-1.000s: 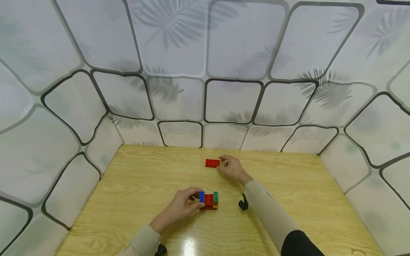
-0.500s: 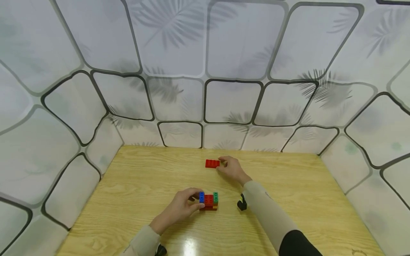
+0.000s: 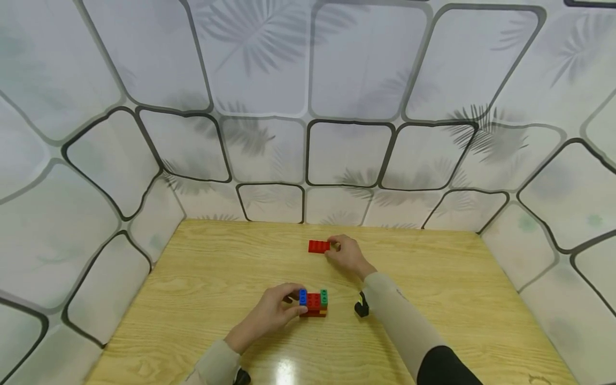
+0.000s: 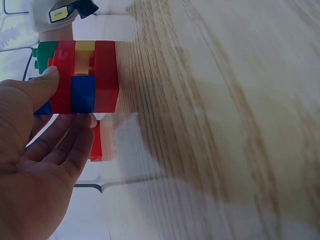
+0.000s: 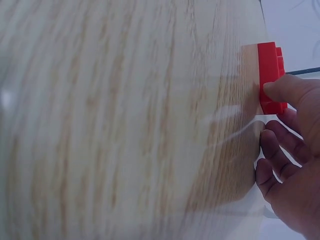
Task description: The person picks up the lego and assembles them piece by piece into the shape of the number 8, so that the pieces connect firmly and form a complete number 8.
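Observation:
A stack of toy building bricks (image 3: 313,302) stands on the wooden table, with red, blue, green and yellow pieces. My left hand (image 3: 274,309) grips its left end, thumb on the near side and fingers behind. In the left wrist view the stack (image 4: 106,77) shows a red brick at the bottom, blue and yellow above it, then red, with green and blue on top. Farther back lies a single red brick (image 3: 318,246). My right hand (image 3: 348,255) pinches its right end; in the right wrist view the thumb presses the side of this red brick (image 5: 269,65).
The wooden table (image 3: 231,256) reaches back to a patterned curtain (image 3: 351,152), which also closes off both sides. A black strap end (image 3: 362,306) hangs by the right sleeve (image 3: 404,321).
Both hands keep their hold on the stack and the red brick. The right forearm has shifted very slightly left; otherwise the view is almost unchanged.

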`<state>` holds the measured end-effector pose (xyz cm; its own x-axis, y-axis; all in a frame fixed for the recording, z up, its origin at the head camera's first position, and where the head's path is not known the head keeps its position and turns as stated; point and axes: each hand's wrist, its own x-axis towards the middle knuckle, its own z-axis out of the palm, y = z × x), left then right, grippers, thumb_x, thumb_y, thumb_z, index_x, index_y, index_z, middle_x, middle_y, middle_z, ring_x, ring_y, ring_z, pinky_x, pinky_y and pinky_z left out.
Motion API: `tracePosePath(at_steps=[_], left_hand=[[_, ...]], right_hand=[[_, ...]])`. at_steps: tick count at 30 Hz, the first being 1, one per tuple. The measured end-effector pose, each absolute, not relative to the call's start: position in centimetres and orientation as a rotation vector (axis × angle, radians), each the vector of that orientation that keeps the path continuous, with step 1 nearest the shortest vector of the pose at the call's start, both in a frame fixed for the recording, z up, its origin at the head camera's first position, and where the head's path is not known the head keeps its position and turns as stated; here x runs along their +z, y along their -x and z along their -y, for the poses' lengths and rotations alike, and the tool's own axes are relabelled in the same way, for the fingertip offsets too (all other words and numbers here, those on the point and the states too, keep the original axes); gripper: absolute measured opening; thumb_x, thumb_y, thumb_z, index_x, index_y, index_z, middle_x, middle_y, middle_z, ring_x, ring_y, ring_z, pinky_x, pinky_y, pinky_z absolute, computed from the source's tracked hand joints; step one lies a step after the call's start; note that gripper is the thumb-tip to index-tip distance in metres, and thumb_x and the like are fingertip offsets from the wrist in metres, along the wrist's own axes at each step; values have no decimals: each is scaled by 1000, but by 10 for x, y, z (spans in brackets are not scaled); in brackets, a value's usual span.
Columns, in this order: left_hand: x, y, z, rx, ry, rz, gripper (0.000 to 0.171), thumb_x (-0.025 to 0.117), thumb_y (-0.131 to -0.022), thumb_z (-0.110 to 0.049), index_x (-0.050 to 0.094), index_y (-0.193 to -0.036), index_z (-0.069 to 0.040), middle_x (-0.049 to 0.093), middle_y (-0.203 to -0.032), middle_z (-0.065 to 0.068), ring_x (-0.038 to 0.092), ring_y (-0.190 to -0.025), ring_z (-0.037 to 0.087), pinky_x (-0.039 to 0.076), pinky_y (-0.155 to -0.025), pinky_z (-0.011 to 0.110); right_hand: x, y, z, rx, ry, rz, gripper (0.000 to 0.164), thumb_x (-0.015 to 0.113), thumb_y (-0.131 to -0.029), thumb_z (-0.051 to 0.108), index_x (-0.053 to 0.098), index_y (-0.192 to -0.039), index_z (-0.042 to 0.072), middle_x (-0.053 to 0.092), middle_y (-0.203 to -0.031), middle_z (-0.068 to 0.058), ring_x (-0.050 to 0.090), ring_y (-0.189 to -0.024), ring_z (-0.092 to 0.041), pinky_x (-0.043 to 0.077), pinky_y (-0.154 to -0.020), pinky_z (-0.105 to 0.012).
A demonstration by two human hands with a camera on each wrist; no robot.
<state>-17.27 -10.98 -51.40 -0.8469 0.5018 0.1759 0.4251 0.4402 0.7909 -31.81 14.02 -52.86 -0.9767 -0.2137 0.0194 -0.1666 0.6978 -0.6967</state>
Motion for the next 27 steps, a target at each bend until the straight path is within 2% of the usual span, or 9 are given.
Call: tracePosePath(at_steps=[7, 18, 27], left_hand=[[-514, 172, 110, 1390, -842, -2597, 42, 75, -100, -22, 65, -133, 1, 74, -118, 10, 72, -105, 27, 61, -89, 30], [-514, 171, 110, 1389, -835, -2595, 41, 75, -99, -21, 66, -133, 0, 74, -118, 10, 72, -105, 27, 61, -89, 31], [-511, 172, 110, 1369, -813, -2591, 41, 75, -100, -21, 65, -134, 0, 74, -119, 9, 72, -106, 27, 62, -90, 32]], right_hand=[[-528, 316, -140, -1133, 320, -2853, 42, 75, -96, 16, 68, -135, 1, 67, -132, -19, 63, -101, -26, 56, -88, -43], [-526, 316, -141, -1135, 327, -2828, 38, 78, -94, 18, 70, -129, 3, 73, -121, -12, 64, -96, -21, 57, -83, -37], [-514, 308, -143, -1143, 426, -2822, 36, 79, -94, 19, 71, -125, 3, 75, -119, -12, 68, -97, -23, 60, -82, -39]])
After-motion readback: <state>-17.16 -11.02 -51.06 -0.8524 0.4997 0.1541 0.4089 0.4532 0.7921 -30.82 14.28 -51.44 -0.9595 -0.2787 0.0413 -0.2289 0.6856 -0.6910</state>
